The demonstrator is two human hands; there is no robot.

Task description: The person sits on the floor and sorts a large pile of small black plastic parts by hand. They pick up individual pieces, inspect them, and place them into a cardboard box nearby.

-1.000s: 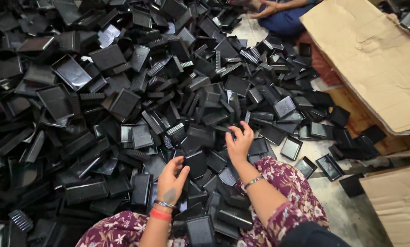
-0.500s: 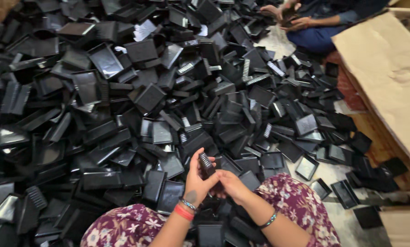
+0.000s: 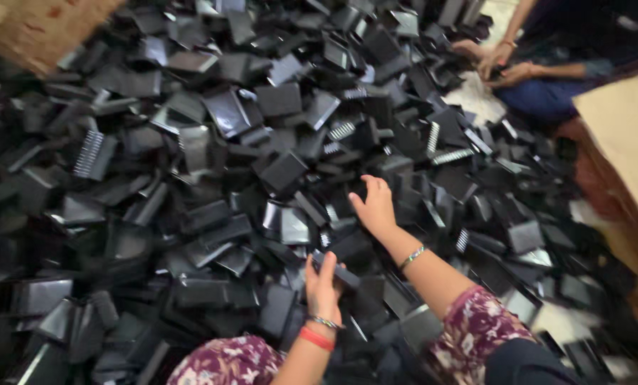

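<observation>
Our left hand [image 3: 322, 285] is closed around a flat black plastic piece [image 3: 336, 269], low in the heap [image 3: 190, 178]. Just up and right of it, our right hand [image 3: 374, 207] lies spread, palm down, on the pile, gripping nothing.

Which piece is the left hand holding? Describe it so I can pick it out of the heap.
Start at the heap of black plastic parts covering the floor, then drop to its near edge, where the left hand wears a red wristband. The small flat black piece pinched in its fingers is lifted off the pile, unlike the loose pieces around it.
</observation>
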